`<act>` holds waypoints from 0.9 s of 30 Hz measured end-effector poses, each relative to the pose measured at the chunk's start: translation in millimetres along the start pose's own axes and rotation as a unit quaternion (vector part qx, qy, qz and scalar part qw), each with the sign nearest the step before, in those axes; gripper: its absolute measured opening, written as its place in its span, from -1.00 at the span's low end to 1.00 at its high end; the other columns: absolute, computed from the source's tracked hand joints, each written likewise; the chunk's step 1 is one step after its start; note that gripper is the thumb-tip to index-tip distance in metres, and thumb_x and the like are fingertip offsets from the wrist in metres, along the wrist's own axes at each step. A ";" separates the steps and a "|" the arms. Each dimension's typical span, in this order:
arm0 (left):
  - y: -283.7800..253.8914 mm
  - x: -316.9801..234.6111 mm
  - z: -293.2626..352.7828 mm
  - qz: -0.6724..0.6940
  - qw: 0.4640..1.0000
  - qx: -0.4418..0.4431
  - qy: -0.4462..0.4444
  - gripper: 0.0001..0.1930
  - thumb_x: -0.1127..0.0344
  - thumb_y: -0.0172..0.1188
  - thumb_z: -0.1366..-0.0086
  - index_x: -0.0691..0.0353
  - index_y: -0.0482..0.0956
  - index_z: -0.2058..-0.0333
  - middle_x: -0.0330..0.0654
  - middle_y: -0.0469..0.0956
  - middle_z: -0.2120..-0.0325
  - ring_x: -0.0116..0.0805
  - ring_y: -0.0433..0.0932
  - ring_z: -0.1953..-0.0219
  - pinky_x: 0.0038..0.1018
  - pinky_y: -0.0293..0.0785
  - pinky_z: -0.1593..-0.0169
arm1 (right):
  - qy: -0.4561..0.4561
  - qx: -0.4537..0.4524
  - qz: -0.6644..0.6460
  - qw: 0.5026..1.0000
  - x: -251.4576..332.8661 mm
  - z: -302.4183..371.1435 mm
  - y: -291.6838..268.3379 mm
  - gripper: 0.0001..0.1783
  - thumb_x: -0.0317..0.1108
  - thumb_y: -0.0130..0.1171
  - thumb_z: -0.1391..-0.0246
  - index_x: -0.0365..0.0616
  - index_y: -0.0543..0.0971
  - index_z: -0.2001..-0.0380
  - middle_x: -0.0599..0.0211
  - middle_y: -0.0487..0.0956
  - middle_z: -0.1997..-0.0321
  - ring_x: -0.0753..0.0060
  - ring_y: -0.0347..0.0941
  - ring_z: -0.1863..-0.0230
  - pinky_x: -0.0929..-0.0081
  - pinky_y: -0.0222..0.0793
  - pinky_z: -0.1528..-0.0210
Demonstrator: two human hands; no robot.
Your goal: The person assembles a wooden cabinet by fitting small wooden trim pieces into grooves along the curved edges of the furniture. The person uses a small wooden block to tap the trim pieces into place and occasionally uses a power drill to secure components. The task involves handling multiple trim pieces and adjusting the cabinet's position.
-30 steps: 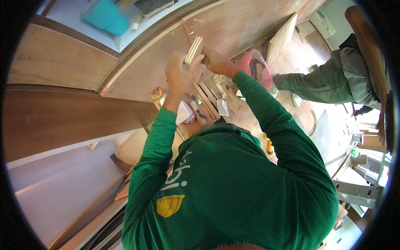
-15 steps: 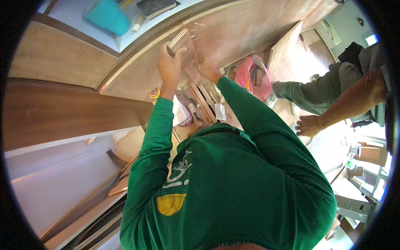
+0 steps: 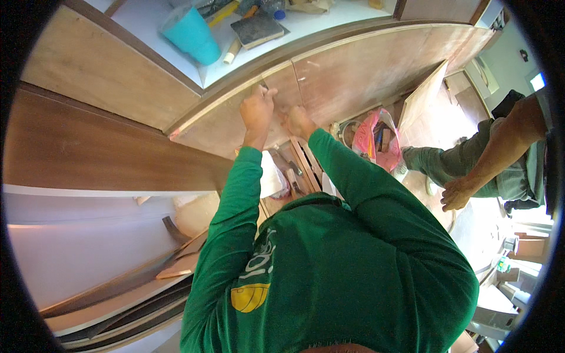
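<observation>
My left hand (image 3: 258,116) is closed in a fist against the front of a wooden cabinet, just below its shelf edge. A small dark spot shows by its fingers; whatever it grips is hidden. To its right, my right hand (image 3: 300,122) has its fingers curled at the lower part of a short plywood piece (image 3: 283,87). That piece lies nearly level with a long plywood panel (image 3: 353,70), and a thin seam runs between them. Both forearms wear green sleeves.
A turquoise cup (image 3: 191,35) and a dark-faced block (image 3: 258,29) stand on the shelf above. Below right sits a pink bag (image 3: 376,138) holding tools. A hammer (image 3: 289,162) lies under my arms. Another person's hand (image 3: 458,194) hangs at the right.
The plywood piece, whose edge stuck out, now sits nearly flush beside the panel. My left hand's raised thumb has folded in. The view has shifted, and the other person's fingers have curled.
</observation>
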State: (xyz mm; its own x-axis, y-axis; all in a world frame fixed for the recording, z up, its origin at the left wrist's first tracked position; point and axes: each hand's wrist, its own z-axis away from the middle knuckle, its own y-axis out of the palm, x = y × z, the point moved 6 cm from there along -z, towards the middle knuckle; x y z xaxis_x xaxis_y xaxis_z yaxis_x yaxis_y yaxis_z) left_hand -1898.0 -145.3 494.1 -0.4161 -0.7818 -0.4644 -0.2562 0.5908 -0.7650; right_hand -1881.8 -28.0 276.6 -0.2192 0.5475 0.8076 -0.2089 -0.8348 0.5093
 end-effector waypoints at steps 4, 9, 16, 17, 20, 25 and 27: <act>-10.4 27.6 18.9 0.003 1.000 -0.023 0.002 -0.58 -0.14 0.33 -0.43 0.13 0.68 0.31 0.06 0.72 0.47 0.22 0.72 0.38 0.06 0.59 0.27 | 0.064 -0.016 -0.090 0.994 0.7 43.8 39.2 -0.65 -0.36 0.15 -0.37 -0.21 0.64 -0.14 0.26 0.63 -0.04 0.29 0.56 0.07 0.25 0.51 0.13; 38.8 34.9 22.3 -0.067 0.995 0.065 -0.028 -0.50 -0.20 0.19 -0.52 0.16 0.76 0.26 0.19 0.72 0.45 0.25 0.73 0.38 0.08 0.61 0.25 | -0.233 0.007 0.548 0.803 48.3 41.9 23.6 -0.73 -0.35 0.12 -0.36 -0.18 0.71 0.01 0.15 0.67 0.05 0.26 0.60 0.11 0.27 0.50 0.10; 38.9 30.2 10.8 -0.078 0.986 0.146 0.003 -0.29 -0.32 0.10 -0.52 0.31 0.79 0.38 0.25 0.71 0.44 0.27 0.74 0.34 0.10 0.62 0.22 | -0.131 -0.012 0.368 0.920 93.6 89.3 25.1 -0.42 -0.18 0.19 -0.39 -0.32 0.49 -0.33 -0.06 0.70 -0.02 -0.10 0.63 -0.09 -0.05 0.52 -0.17; 36.7 29.8 5.5 -0.073 0.988 0.137 0.007 -0.30 -0.31 0.11 -0.52 0.31 0.79 0.38 0.25 0.71 0.44 0.28 0.73 0.35 0.10 0.62 0.23 | -0.173 -0.046 0.464 0.867 104.9 99.4 30.5 -0.37 -0.17 0.19 -0.39 -0.27 0.42 -0.41 -0.08 0.68 -0.11 -0.15 0.60 -0.17 -0.11 0.49 -0.23; 35.2 35.5 13.9 -0.060 0.990 0.127 -0.001 -0.32 -0.29 0.13 -0.52 0.31 0.79 0.36 0.25 0.70 0.44 0.31 0.72 0.35 0.10 0.63 0.22 | -0.472 -0.130 0.579 0.652 181.7 161.1 89.8 -0.14 -0.15 0.21 -0.35 -0.08 0.17 -0.62 0.01 0.44 -0.49 -0.24 0.32 -0.49 -0.32 0.22 -0.49; 46.4 42.4 15.7 -0.046 0.993 0.108 0.025 -0.44 -0.15 0.17 -0.52 0.30 0.80 0.30 0.22 0.72 0.41 0.30 0.74 0.31 0.10 0.65 0.15 | -0.455 -0.123 0.701 0.535 187.4 127.2 104.3 -0.09 -0.10 0.26 -0.28 0.03 0.19 -0.63 0.24 0.27 -0.62 0.00 0.14 -0.62 -0.42 0.03 -0.57; 48.0 42.4 18.6 -0.063 0.989 0.130 0.027 -0.49 -0.12 0.19 -0.52 0.27 0.80 0.27 0.19 0.73 0.40 0.27 0.74 0.30 0.07 0.65 0.16 | -0.431 -0.122 0.727 0.520 177.6 117.0 98.9 -0.08 -0.08 0.27 -0.27 0.06 0.19 -0.63 0.28 0.27 -0.61 0.03 0.15 -0.61 -0.44 0.02 -0.57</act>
State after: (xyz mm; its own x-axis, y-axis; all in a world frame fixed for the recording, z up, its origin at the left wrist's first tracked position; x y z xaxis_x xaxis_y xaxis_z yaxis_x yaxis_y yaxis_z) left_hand -1911.8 -153.8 429.3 -0.4426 -0.8305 -0.3382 -0.0798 0.4122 -0.9076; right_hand -1829.9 -20.0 505.2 0.1717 -0.9698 0.1731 -0.5574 -0.2405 -0.7946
